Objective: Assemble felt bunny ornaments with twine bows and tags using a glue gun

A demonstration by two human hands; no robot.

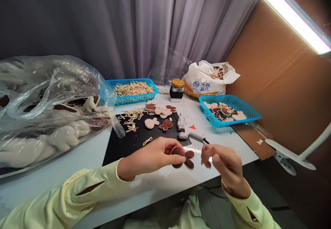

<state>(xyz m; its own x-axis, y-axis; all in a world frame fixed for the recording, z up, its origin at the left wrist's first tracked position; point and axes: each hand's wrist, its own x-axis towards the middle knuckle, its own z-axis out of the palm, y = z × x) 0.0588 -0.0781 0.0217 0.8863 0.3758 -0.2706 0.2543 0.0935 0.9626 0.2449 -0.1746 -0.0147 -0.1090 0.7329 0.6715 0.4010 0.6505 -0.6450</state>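
My left hand holds a brown felt bow-shaped piece between thumb and fingers, just above the near edge of the white table. My right hand hovers right of it, fingers curled and pinched together; whether something small is between them I cannot tell. A white hot glue gun lies on the black mat just beyond my hands. On the mat lie cream rabbit-shaped pieces, a brown bow piece and small cord bows.
A blue basket of cord bows stands at the back, a dark jar with a wooden lid beside it. A blue basket of finished pieces sits right, a white shopping bag behind. A big clear plastic bag of plush parts fills the left. A clamped lamp arm juts in at right.
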